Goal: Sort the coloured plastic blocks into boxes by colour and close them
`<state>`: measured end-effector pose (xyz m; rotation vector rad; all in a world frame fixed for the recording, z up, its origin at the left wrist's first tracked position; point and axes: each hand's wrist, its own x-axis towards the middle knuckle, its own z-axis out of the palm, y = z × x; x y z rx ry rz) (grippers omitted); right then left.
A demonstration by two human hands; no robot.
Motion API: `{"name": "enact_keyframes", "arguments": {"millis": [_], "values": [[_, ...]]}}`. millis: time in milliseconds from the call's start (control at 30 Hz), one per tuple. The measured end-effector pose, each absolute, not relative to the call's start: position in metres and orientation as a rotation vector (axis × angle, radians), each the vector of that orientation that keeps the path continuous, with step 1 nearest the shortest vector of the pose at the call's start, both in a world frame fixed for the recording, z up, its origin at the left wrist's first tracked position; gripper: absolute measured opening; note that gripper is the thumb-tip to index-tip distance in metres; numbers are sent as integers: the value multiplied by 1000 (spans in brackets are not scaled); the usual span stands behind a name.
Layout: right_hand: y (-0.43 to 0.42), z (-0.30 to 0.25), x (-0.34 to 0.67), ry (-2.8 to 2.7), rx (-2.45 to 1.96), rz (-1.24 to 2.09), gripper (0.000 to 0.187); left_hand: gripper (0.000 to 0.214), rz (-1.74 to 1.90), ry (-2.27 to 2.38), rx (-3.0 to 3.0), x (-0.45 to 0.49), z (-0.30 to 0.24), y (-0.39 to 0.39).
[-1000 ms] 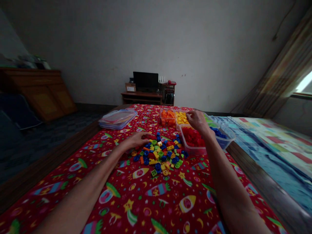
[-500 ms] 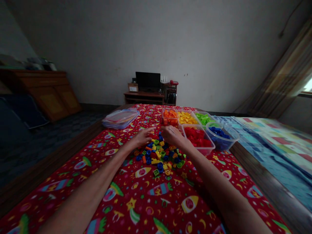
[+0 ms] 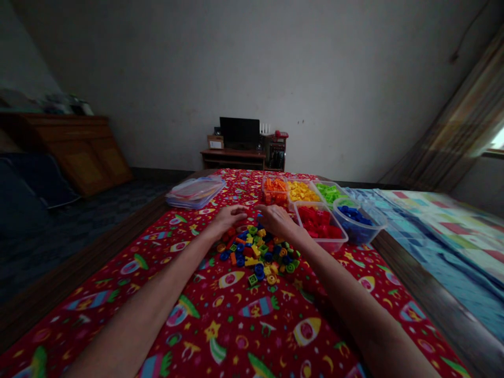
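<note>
A heap of mixed toy building blocks, in blue, yellow, green, orange and red, lies loose on the red patterned tablecloth. My left hand is over the heap's far left edge, its fingers pointing right with a small gap between fingers and thumb; no block shows in it. On the far right side of the heap, my right hand has its fingers bent together and pointing left. Its fingertips are close to a blue block, and whatever they hold, if anything, I cannot make out.
Right of the heap stand clear tubs of sorted blocks: orange, yellow, green, red and a round one with blue. Stacked plastic lids lie at the far left. A bed adjoins the table's right edge.
My left hand has shifted slightly left and up, uncovering red blocks at the heap's far left edge. My right hand has hardly moved, staying over the far right side.
</note>
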<state>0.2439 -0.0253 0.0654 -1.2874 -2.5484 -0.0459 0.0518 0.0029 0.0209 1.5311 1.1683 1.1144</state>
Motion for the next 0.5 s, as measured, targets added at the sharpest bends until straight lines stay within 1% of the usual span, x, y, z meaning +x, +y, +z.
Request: {"name": "enact_keyframes", "arguments": {"millis": [67,133,267,400,500], "values": [[-24,62,241,-2522,-1149,-2,39,44,1132,1062,1395,57,29,-2],[-21,59,239,-2506,-1028,44,41,43,1124,1004,1319,63,34,-5],[-17,58,238,-2476,-945,88,31,41,1119,946,1309,74,37,-7],[-18,75,254,-2400,-1134,-39,26,44,1130,965,1364,83,42,-10],[-17,95,280,-2258,-1371,-182,27,45,1114,1096,1611,91,49,-15]]}}
